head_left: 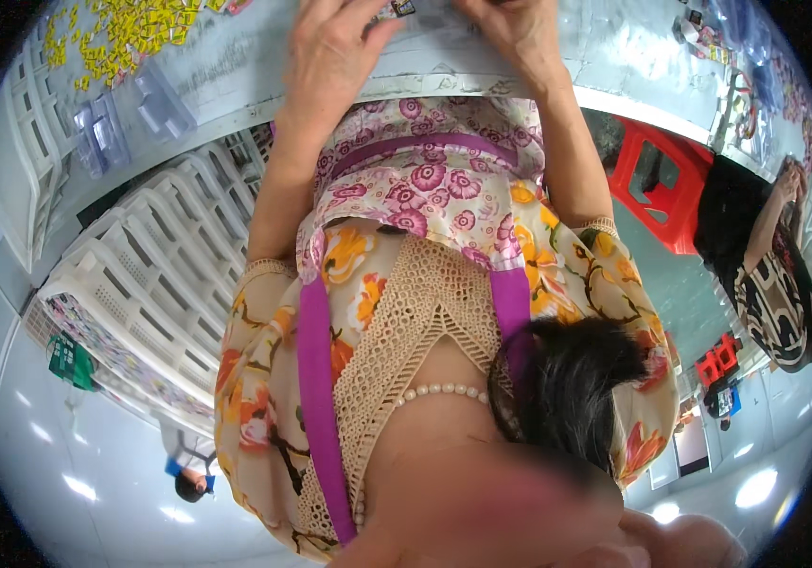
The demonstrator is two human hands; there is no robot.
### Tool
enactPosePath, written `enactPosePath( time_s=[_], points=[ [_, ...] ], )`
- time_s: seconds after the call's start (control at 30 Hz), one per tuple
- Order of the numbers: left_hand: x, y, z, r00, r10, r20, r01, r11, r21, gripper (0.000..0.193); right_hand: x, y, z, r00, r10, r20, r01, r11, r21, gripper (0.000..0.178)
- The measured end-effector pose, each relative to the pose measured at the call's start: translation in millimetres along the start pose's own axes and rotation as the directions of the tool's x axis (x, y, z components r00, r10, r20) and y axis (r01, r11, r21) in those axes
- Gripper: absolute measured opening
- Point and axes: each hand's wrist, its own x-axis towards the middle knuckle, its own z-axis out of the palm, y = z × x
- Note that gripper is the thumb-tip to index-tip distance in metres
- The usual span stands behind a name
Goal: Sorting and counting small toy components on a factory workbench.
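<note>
Both of my hands work at the top edge of the view, over the near side of a pale metal-topped table (236, 62). My left hand (335, 47) is open, its thumb stretched out to the right and away from the fingers, which the frame edge partly cuts off. Just beyond that thumb is a small dark piece with light print (400, 8); I cannot tell whether it is touched. My right hand (518, 33) has its fingers curled together at the frame edge, and whatever they hold is hidden.
Small yellow packets (127, 38) lie heaped at the far left, with clear plastic trays (162, 102) nearby. White slatted crates (141, 275) stand at my left. On my right are a red plastic stool (661, 185), a co-worker (766, 256) and more small goods (709, 38).
</note>
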Motion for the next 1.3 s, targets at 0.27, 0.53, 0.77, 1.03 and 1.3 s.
enactPosePath(
  time_s=[0.27, 0.53, 0.77, 1.03, 1.3],
  points=[
    [3, -8, 10, 0.994, 0.099, -0.033, -0.097, 0.993, 0.069, 0.024, 33, 13, -3, 0.931, -0.365, 0.031, 0.345, 0.845, -0.408, 0.014],
    [-1, -12, 11, 0.994, 0.071, -0.082, -0.068, 0.997, 0.035, 0.020, 38, -1, -4, 0.930, -0.329, 0.161, 0.366, 0.816, -0.447, 0.013],
    [-2, -26, 25, 0.991, 0.073, -0.110, -0.073, 0.997, 0.007, 0.021, -14, -8, 26, 0.934, -0.356, -0.040, 0.300, 0.838, -0.455, 0.018],
    [-3, -25, 29, 0.987, 0.073, -0.142, -0.079, 0.996, -0.038, 0.025, -23, -16, 19, 0.911, -0.412, 0.013, 0.361, 0.782, -0.508, 0.029],
    [-6, -28, 32, 0.979, 0.087, -0.184, -0.082, 0.996, 0.034, 0.030, -31, 3, 33, 0.846, -0.527, 0.079, 0.440, 0.608, -0.661, 0.036]
  ],
)
